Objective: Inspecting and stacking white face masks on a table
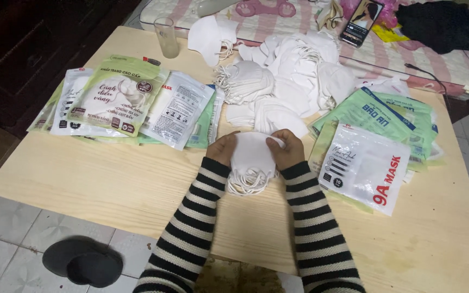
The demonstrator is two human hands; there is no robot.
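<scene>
A small stack of white face masks [251, 157] is held just above the wooden table [109, 184], ear loops dangling toward me. My left hand [223, 148] grips its left side and my right hand [287, 148] grips its right side. Both arms wear black-and-white striped sleeves. Just beyond my hands lies a big loose heap of white masks [289, 76]. Filled green-and-white mask packets [120, 103] fan out on the left. More flat packets [370, 146] are stacked on the right.
A clear drinking glass [166, 37] stands at the table's far left. Behind the table a pink striped mattress [299, 21] carries a phone [360, 20] and dark clothing [435, 24]. A dark slipper [82, 263] lies on the tiled floor, lower left.
</scene>
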